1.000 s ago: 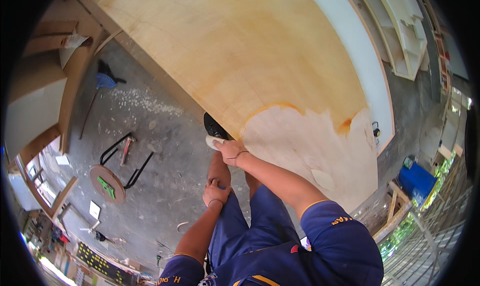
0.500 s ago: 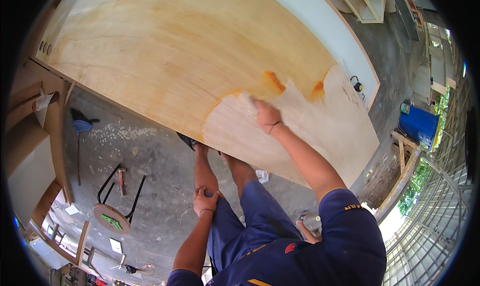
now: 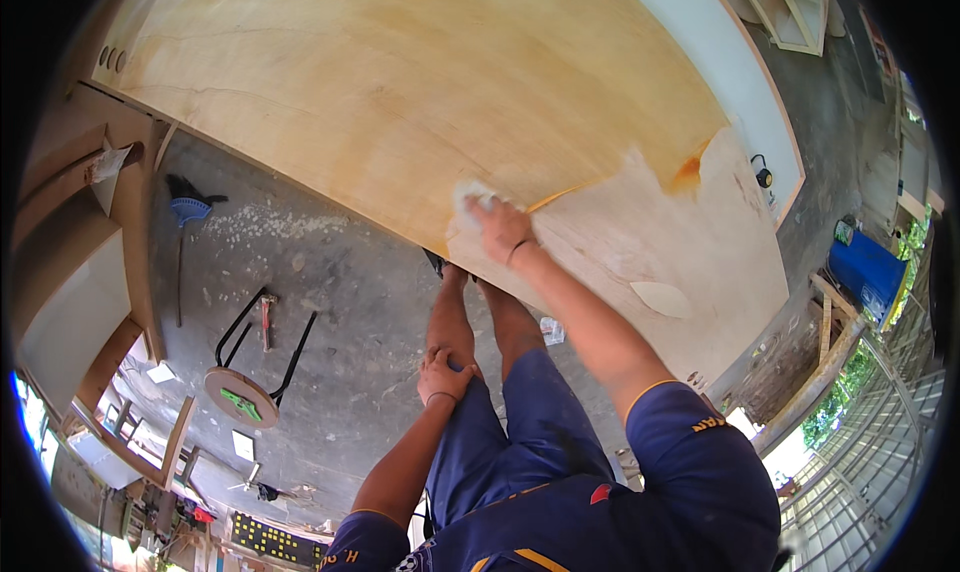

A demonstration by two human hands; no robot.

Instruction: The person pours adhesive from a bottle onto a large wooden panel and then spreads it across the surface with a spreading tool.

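— Plywood sheet point(image 3: 400, 92), big and pale, fills the upper view. What are the right hand's fingers doing on it?

— The right hand point(image 3: 500, 227) presses a white cloth point(image 3: 470, 197) flat against the sheet; the fingers lie curled over the cloth, close together, clamped on it. The cloth sticks out just beyond the fingertips, toward the golden, wetter-looking wood.

— And behind those fingers?

— A duller, paler patch point(image 3: 660, 242) of the same sheet spreads back past the wrist, with an orange streak at its far edge.

— The left hand?

— The left hand point(image 3: 445, 372) rests on the person's knee, fingers wrapped together over it, well below the sheet's edge.

— Anything out past it?

— On the concrete floor point(image 3: 340, 302), a round wooden stool point(image 3: 240, 392) lies tipped over, and a blue broom point(image 3: 188, 212) lies farther off, near scattered sawdust.
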